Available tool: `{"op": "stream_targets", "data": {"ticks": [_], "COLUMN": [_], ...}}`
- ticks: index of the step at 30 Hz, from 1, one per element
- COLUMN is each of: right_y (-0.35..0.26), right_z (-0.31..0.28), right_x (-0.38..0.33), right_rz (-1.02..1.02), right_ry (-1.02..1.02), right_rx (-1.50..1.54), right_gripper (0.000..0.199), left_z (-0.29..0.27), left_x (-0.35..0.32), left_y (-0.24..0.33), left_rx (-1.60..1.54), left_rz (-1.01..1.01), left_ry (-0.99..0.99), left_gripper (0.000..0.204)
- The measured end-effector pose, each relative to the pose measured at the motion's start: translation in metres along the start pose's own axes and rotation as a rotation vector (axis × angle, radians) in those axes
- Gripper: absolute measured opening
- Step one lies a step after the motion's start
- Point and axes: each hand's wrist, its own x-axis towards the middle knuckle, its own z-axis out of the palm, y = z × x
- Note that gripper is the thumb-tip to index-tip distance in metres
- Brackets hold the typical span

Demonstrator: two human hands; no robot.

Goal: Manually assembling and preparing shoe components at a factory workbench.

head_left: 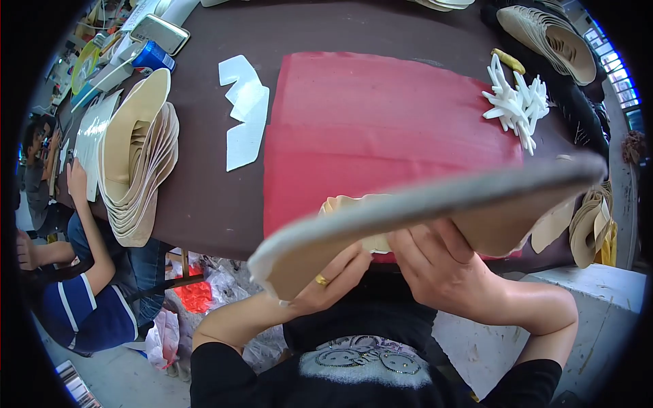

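Note:
A long curved beige shoe-upper piece (422,207) with a greyish edge is raised close to me, above the near edge of the red mat (388,95). My left hand (333,279), with a ring on one finger, grips it from below near the middle. Further right, my right hand (442,265) has its fingers bent against its underside. The piece covers part of both hands, and some fingertips are hidden. Behind it, more beige material shows on the mat.
Stacked beige uppers (139,163) lie at left, with others (547,44) at far right. White angular cut pieces (245,112) rest beside the mat; white spiky pieces (517,98) lie on its right. A blue can (153,56) and phone (160,34) are back left. A co-worker's arm (85,204) reaches in.

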Motion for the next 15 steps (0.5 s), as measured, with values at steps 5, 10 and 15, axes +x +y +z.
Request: {"op": "stream_targets", "data": {"ticks": [5, 10, 15], "right_y": [0.003, 0.013, 0.032], "right_z": [-0.003, 0.001, -0.014], "right_x": [-0.001, -0.002, -0.002], "right_rz": [0.051, 0.003, 0.061], "right_ry": [0.001, 0.095, -0.002], "right_rx": [0.058, 0.025, 0.112], "right_gripper": [0.021, 0.023, 0.025], "left_z": [0.008, 0.007, 0.008], "left_x": [0.011, 0.023, 0.046], "left_y": [0.009, 0.009, 0.013], "left_rx": [0.095, 0.102, 0.166], "left_rz": [0.081, -0.009, -0.038], "left_ry": [0.020, -0.004, 0.003], "left_gripper": [0.021, 0.019, 0.016]}}
